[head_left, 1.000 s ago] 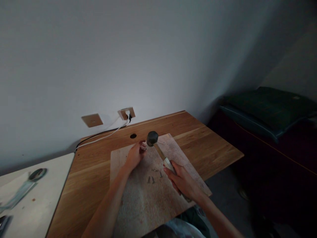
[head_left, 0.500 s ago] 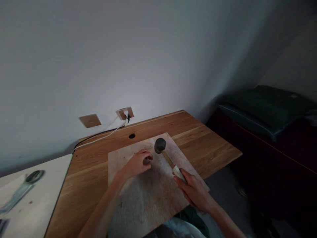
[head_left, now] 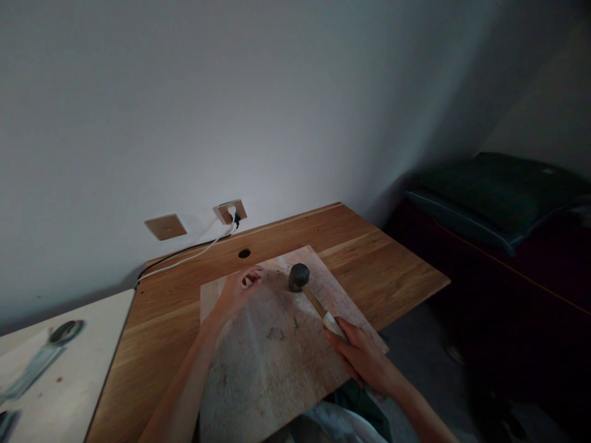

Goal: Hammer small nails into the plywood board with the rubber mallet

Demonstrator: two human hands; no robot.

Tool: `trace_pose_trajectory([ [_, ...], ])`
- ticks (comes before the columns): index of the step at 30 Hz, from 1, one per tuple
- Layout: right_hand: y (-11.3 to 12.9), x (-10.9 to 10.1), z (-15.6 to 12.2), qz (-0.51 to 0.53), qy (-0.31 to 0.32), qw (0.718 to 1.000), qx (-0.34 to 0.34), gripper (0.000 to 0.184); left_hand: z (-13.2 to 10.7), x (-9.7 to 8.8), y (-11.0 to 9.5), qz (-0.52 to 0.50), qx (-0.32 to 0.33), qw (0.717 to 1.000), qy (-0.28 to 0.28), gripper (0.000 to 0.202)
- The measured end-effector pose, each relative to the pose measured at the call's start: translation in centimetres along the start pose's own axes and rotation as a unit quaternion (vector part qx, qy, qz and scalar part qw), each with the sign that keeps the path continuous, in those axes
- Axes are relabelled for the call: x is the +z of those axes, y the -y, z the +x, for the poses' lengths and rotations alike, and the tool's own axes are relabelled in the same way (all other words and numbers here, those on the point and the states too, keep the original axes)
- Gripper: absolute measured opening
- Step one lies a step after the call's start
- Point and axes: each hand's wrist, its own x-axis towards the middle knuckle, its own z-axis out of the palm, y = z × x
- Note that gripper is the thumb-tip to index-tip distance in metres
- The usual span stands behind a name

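My right hand [head_left: 362, 354] is wrapped round the pale grip of a rubber mallet [head_left: 299, 277]. Its dark, round head is at the upper part of a worn wooden board [head_left: 258, 381], with the wooden handle slanting down to the right. Over the board's upper left is my left hand [head_left: 240, 289], its fingers curled in; whatever is inside them is hidden. Several small nails [head_left: 276, 333] lie on the middle of the board, between my two hands. More tiny dark specks, perhaps nails, show near the board's far edge, left of the mallet head.
Beneath the board is a wooden table [head_left: 369, 258] with a round cable hole [head_left: 244, 253]. A plugged-in wall socket [head_left: 231, 212] has cables [head_left: 184, 259] running left. On a white surface [head_left: 83, 369] lies a roll of tape [head_left: 67, 332]. A dark green cushion [head_left: 503, 200] is at right.
My left hand has moved left and away from the mallet. Small nails now show on the mid-board, where I could not make them out before. The mallet head has dropped slightly.
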Motion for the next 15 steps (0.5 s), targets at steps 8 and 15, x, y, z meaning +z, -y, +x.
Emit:
trace_pose_trajectory([
  [8,-0.2,0.0,0.1,0.009,0.002,1.0,-0.002,0.033,-0.4,0.6,2.8,0.005,-0.006,0.999,-0.039,0.013],
  [15,-0.4,0.1,0.2,-0.015,-0.007,1.0,-0.01,0.034,-0.4,0.8,3.0,0.063,0.009,0.997,-0.048,0.01],
])
